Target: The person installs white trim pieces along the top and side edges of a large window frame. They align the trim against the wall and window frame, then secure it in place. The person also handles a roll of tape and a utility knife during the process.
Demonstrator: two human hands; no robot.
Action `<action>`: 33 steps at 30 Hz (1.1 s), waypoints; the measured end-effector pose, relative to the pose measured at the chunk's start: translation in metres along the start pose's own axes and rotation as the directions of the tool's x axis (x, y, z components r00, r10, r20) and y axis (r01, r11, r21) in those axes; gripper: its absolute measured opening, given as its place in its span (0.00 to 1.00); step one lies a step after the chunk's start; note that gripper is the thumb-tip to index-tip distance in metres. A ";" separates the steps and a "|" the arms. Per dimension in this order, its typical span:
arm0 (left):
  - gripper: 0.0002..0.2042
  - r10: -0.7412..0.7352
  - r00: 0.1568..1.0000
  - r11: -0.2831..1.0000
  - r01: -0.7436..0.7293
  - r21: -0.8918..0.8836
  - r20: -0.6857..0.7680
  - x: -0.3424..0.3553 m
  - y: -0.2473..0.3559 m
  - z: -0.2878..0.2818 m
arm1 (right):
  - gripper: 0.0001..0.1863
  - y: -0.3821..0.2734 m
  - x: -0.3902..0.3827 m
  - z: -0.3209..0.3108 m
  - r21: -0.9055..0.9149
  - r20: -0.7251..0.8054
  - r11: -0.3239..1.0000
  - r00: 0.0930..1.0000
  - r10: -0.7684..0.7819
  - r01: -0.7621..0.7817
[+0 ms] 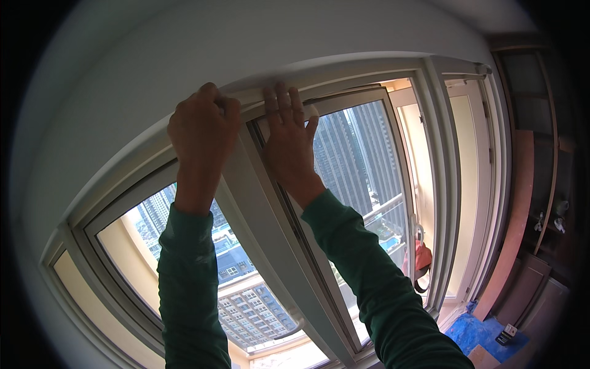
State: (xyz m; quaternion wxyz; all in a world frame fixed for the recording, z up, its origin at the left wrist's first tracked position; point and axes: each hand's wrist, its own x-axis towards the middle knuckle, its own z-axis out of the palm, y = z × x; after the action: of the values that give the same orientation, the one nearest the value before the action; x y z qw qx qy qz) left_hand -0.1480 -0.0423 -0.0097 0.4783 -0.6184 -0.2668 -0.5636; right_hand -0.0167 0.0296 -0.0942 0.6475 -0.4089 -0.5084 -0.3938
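Both my arms, in green sleeves, reach up to the top of a pale window frame (362, 67). My left hand (201, 126) is closed, knuckles up, against the top of the frame where it meets the wall. Whatever its fingers hold, if anything, is hidden. Just to its right, my right hand (287, 138) lies flat with fingers stretched upward. Its fingertips touch the underside of the upper frame, beside the top corner of the right window sash (356, 98). That sash stands ajar. Between the two panes runs a wide mullion (261, 209), below my hands.
A white wall (141, 67) rises above the frame. A lower handle (289, 332) sits on the left sash. At the right stand a dark shelf unit (531, 123) and a reddish board (513, 209). Blue sheeting (476, 335) covers floor there, with a small dark box (506, 334) on it.
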 end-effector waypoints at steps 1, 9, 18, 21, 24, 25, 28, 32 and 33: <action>0.08 -0.006 1.000 1.000 0.006 0.000 0.016 0.000 0.002 -0.002 | 0.42 0.001 0.000 -0.002 -0.011 0.007 1.000 1.000 -0.004 0.004; 0.09 -0.030 0.999 1.000 0.029 0.012 0.036 -0.005 0.000 0.003 | 0.39 0.004 0.001 0.000 -0.076 -0.011 0.997 0.999 -0.031 0.030; 0.09 -0.037 0.999 0.999 0.036 -0.020 -0.010 -0.004 0.000 0.006 | 0.39 0.000 0.001 -0.005 -0.094 0.024 0.995 0.999 -0.028 0.030; 0.09 -0.021 1.000 0.998 0.020 -0.054 -0.008 -0.003 0.001 -0.002 | 0.38 -0.001 0.000 -0.006 -0.059 0.032 0.998 0.999 -0.022 0.024; 0.09 -0.037 0.999 0.998 0.039 -0.055 0.030 -0.002 0.004 -0.002 | 0.38 -0.001 0.000 -0.002 -0.077 0.001 0.997 1.000 -0.025 0.026; 0.09 -0.030 0.999 0.998 0.031 -0.046 0.027 -0.003 0.003 -0.001 | 0.38 0.000 0.000 -0.001 -0.090 -0.014 0.995 0.999 -0.036 0.035; 0.09 -0.011 1.000 0.999 0.011 -0.037 0.011 -0.005 -0.002 0.002 | 0.38 0.000 0.000 -0.001 -0.110 -0.019 0.993 0.999 -0.042 0.040; 0.10 -0.019 0.999 0.999 0.020 -0.038 0.029 -0.005 -0.003 0.001 | 0.38 -0.001 -0.001 0.003 -0.121 -0.030 0.991 0.998 -0.054 0.050; 0.10 -0.030 0.999 0.999 0.031 -0.027 0.044 -0.004 -0.003 -0.001 | 0.38 -0.003 0.000 0.003 -0.127 -0.025 0.991 0.998 -0.055 0.052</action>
State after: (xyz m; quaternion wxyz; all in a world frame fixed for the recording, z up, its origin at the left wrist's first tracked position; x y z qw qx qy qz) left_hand -0.1519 -0.0409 -0.0123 0.4550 -0.6330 -0.2785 -0.5610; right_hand -0.0200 0.0310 -0.0936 0.6167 -0.4296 -0.4839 -0.4483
